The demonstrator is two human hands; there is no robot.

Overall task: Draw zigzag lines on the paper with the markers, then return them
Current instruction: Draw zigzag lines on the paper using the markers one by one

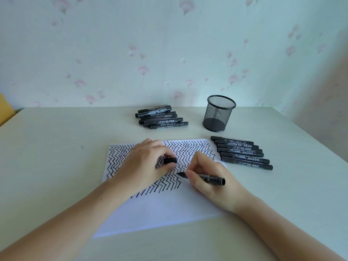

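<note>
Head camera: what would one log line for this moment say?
right hand: marker on paper | left hand: cap | mesh cup: empty

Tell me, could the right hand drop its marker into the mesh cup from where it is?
Probably yes. The right hand holds an uncapped marker, and the mesh cup stands open-topped beyond it. Only the row of markers lies to the side, not across the path.

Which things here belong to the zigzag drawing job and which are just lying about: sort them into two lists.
Job in hand:
paper with zigzags
uncapped marker in right hand
cap in left hand
marker pile at the back
marker row at the right
mesh pen holder

Lying about:
yellow object at the left edge
</note>
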